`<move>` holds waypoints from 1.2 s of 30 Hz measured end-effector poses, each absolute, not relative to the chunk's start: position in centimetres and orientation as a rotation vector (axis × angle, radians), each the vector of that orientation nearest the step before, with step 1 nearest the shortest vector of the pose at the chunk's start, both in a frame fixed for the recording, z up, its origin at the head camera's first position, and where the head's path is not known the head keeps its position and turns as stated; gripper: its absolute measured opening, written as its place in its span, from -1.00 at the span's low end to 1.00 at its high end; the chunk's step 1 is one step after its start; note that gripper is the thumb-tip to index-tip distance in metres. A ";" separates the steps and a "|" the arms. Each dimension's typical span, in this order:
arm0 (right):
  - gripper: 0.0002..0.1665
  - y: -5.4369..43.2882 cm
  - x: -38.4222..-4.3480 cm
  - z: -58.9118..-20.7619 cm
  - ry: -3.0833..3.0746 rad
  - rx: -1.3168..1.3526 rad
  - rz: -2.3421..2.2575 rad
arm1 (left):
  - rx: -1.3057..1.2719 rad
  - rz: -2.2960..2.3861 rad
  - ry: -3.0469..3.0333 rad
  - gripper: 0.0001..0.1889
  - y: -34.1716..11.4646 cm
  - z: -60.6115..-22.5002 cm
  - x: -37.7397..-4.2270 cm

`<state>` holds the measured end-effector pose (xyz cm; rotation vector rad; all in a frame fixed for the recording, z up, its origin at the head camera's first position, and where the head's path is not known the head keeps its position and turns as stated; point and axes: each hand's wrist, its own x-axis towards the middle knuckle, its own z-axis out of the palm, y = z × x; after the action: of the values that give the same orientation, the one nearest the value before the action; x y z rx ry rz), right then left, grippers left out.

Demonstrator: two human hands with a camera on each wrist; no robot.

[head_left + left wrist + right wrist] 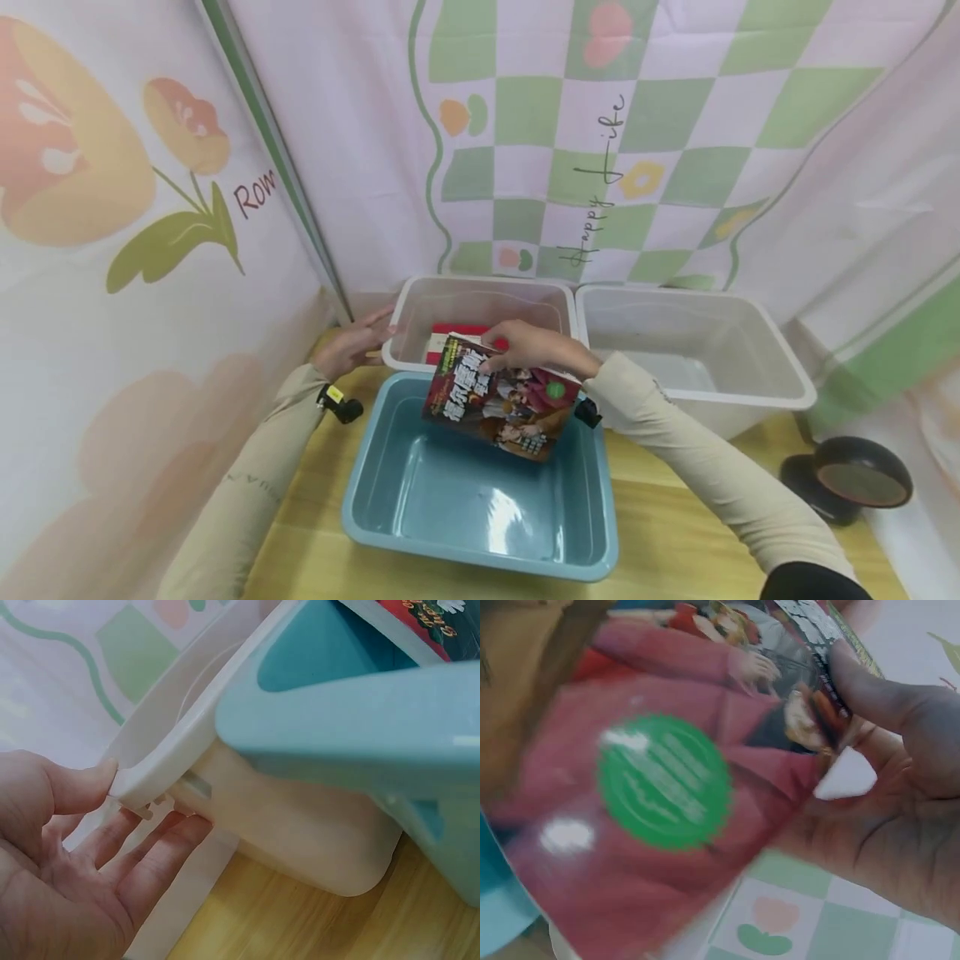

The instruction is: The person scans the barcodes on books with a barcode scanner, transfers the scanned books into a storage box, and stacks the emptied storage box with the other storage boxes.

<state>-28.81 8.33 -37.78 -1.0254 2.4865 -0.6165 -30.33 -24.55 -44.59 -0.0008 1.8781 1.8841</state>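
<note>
My right hand [536, 344] grips an illustrated book [498, 408] by its far edge, with the thumb on the cover and the fingers behind. The book is tilted over the back part of a blue plastic tub [450, 492]; in the right wrist view its cover [765, 780] shows a green round badge. My left hand [97, 847] pinches the corner rim of the left white bin [172, 750], thumb on top and fingers beneath. Inside that bin lies a red and white item [442, 342], partly hidden by the book and right hand.
Beside the left bin stands a second white bin [768, 350]. A dark round object [862, 475] sits at the right on the wooden table [660, 533]. Printed curtains [525, 167] hang behind and at the sides.
</note>
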 end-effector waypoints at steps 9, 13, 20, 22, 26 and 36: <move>-0.67 8.0 -27.8 -37.4 2.654 -1.187 -0.511 | 0.037 1.917 1.852 -0.27 -24.6 -44.8 -30.2; -0.19 8.4 -27.9 -36.4 2.643 -1.059 -0.631 | 0.021 1.907 1.861 -0.27 -24.7 -45.0 -30.4; -0.86 11.2 -29.1 -33.1 2.444 -1.280 -0.694 | 0.004 1.878 1.898 -0.27 -24.5 -45.1 -30.5; -0.80 12.3 -29.3 -31.9 2.348 -1.324 -0.673 | 0.008 1.876 1.905 -0.27 -24.4 -45.0 -30.4; -0.68 14.4 -29.1 -29.2 2.244 -1.185 -0.692 | 0.022 1.883 1.909 -0.27 -24.4 -44.7 -30.2; -0.38 19.0 -27.0 -24.1 2.367 -0.889 -0.681 | 0.026 1.876 1.888 -0.27 -24.1 -44.4 -30.2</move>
<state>-27.05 19.01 -24.15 -0.8890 2.3669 -0.6811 -30.16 -24.10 -44.36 0.0258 1.8885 1.8763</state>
